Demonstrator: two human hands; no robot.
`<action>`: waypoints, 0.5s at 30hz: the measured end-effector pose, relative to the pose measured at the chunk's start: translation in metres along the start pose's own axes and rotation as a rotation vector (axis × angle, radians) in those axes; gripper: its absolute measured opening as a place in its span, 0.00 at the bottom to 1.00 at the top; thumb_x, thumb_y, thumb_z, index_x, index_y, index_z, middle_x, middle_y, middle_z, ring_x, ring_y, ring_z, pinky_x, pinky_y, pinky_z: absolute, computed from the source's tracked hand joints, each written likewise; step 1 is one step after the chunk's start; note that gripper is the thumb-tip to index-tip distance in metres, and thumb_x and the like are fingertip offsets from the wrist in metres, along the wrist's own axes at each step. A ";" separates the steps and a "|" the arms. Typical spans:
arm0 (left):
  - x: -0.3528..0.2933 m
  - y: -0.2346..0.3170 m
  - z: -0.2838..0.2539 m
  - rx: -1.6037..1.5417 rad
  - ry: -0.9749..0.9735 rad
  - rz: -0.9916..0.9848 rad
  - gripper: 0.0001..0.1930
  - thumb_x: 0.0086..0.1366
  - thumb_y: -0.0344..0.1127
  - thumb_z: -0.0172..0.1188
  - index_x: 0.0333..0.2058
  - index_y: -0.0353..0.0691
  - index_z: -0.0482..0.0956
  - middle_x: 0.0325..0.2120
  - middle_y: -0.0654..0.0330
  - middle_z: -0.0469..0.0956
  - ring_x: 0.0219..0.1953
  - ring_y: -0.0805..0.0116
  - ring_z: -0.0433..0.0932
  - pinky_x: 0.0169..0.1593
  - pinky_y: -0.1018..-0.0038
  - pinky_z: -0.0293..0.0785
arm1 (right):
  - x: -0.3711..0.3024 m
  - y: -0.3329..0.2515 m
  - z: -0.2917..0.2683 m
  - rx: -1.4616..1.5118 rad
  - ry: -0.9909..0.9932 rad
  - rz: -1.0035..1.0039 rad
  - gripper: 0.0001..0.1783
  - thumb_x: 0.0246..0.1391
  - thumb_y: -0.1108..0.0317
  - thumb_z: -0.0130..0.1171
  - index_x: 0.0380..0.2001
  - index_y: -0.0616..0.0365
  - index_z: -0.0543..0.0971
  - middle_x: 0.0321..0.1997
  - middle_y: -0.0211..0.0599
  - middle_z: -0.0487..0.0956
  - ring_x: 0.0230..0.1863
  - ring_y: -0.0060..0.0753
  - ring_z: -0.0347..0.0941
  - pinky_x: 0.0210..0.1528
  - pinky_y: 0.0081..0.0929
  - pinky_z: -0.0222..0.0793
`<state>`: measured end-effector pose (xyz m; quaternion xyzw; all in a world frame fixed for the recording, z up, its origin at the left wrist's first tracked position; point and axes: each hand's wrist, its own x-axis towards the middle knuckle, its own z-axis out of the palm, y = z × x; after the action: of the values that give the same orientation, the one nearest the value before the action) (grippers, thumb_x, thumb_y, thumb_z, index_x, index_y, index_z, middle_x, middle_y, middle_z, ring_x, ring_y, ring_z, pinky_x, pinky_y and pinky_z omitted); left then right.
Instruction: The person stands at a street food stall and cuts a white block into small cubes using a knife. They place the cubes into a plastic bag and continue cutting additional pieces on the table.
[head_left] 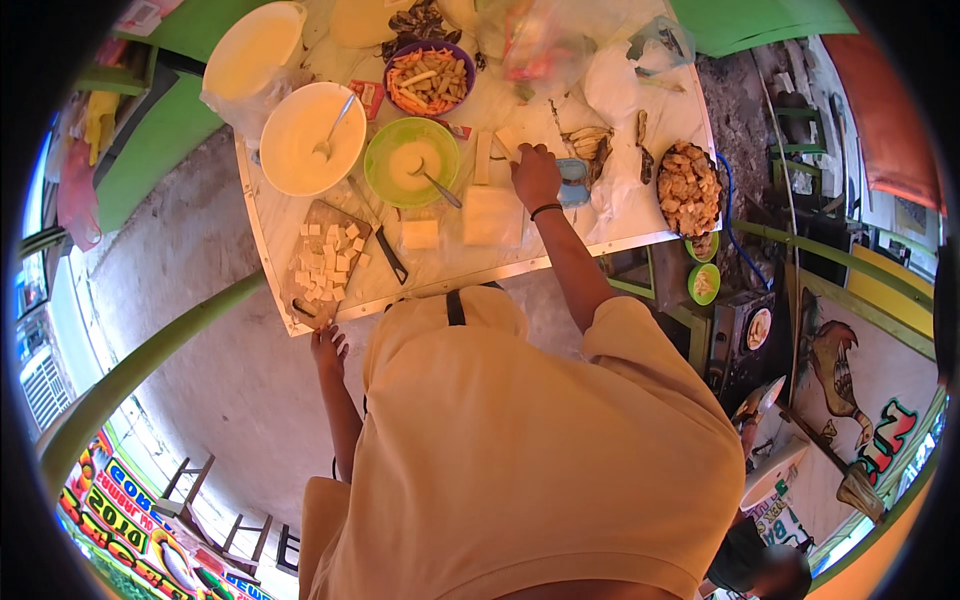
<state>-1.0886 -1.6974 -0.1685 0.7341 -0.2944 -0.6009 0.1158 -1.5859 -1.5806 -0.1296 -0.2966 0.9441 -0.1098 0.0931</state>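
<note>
My left hand (330, 348) is at the near left table edge, fingers apart, beside the handle end of a wooden cutting board (345, 215). White cubes (328, 262) lie heaped on that board. A dark-handled knife (391, 256) rests to its right. My right hand (537, 178) reaches onto the table, its fingers curled down by a small pale piece (509, 138); whatever is under the fingertips is hidden. Just left of my right wrist is a square stack of pale sheets (492, 217), with a smaller pale square (420, 235) farther left. A blue container (573, 182) sits right of my hand.
A green bowl (380, 190) of pale batter with a spoon, a white bowl (285, 170) and a purple bowl (396, 98) of cut food stand farther back. Brown fried pieces (687, 188) are heaped at the right edge. A stove (738, 335) stands beyond; another person (760, 570) is lower right.
</note>
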 end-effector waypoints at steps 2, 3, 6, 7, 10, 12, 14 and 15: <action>0.003 0.000 -0.002 0.004 -0.002 0.002 0.12 0.69 0.47 0.48 0.45 0.49 0.67 0.42 0.62 0.75 0.39 0.68 0.73 0.37 0.68 0.70 | 0.002 0.002 0.001 0.025 0.019 0.007 0.15 0.48 0.64 0.63 0.40 0.54 0.78 0.40 0.42 0.76 0.43 0.46 0.73 0.41 0.40 0.72; 0.002 -0.001 -0.001 0.007 0.000 0.000 0.12 0.69 0.47 0.48 0.45 0.49 0.67 0.42 0.63 0.75 0.39 0.68 0.73 0.37 0.68 0.70 | 0.002 0.004 0.002 0.037 0.025 0.011 0.13 0.49 0.64 0.61 0.39 0.54 0.79 0.39 0.43 0.77 0.42 0.47 0.74 0.41 0.40 0.73; 0.001 -0.003 0.002 -0.018 0.011 0.008 0.12 0.69 0.48 0.48 0.45 0.49 0.67 0.41 0.63 0.76 0.39 0.68 0.73 0.37 0.69 0.70 | 0.007 0.010 0.011 0.045 0.069 -0.043 0.09 0.50 0.65 0.55 0.28 0.59 0.78 0.32 0.46 0.77 0.38 0.49 0.75 0.37 0.42 0.73; 0.001 -0.005 0.002 -0.025 0.009 0.015 0.12 0.69 0.48 0.47 0.44 0.49 0.68 0.41 0.63 0.76 0.38 0.69 0.73 0.36 0.69 0.70 | 0.007 0.012 0.013 0.054 0.056 -0.037 0.09 0.51 0.65 0.54 0.27 0.60 0.78 0.31 0.46 0.78 0.37 0.49 0.76 0.37 0.42 0.73; 0.001 -0.007 0.003 -0.034 0.008 0.028 0.13 0.69 0.49 0.47 0.44 0.49 0.68 0.41 0.63 0.76 0.38 0.69 0.73 0.36 0.69 0.70 | 0.005 0.015 0.015 0.085 0.039 -0.013 0.10 0.52 0.65 0.52 0.26 0.60 0.79 0.28 0.47 0.78 0.35 0.49 0.76 0.36 0.43 0.73; 0.000 -0.006 0.004 -0.028 0.012 0.024 0.13 0.69 0.49 0.47 0.43 0.49 0.69 0.40 0.63 0.75 0.37 0.69 0.73 0.36 0.69 0.70 | 0.003 0.015 0.016 0.109 0.053 0.006 0.10 0.52 0.65 0.54 0.27 0.60 0.79 0.28 0.47 0.78 0.35 0.49 0.76 0.37 0.42 0.73; 0.000 -0.006 0.004 -0.031 0.004 0.022 0.13 0.69 0.49 0.47 0.43 0.49 0.69 0.40 0.63 0.75 0.37 0.69 0.73 0.36 0.70 0.70 | 0.001 0.015 0.017 0.171 0.077 -0.020 0.10 0.51 0.63 0.56 0.29 0.59 0.80 0.29 0.47 0.78 0.36 0.49 0.76 0.38 0.42 0.73; -0.001 -0.006 0.004 -0.033 0.001 0.022 0.13 0.69 0.50 0.47 0.43 0.49 0.69 0.40 0.63 0.75 0.37 0.69 0.73 0.36 0.70 0.70 | 0.000 0.014 0.016 0.202 0.089 -0.034 0.11 0.50 0.62 0.57 0.31 0.58 0.80 0.29 0.47 0.78 0.37 0.49 0.76 0.39 0.42 0.73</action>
<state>-1.0904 -1.6915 -0.1719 0.7292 -0.2924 -0.6039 0.1345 -1.5896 -1.5718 -0.1487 -0.2967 0.9262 -0.2190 0.0786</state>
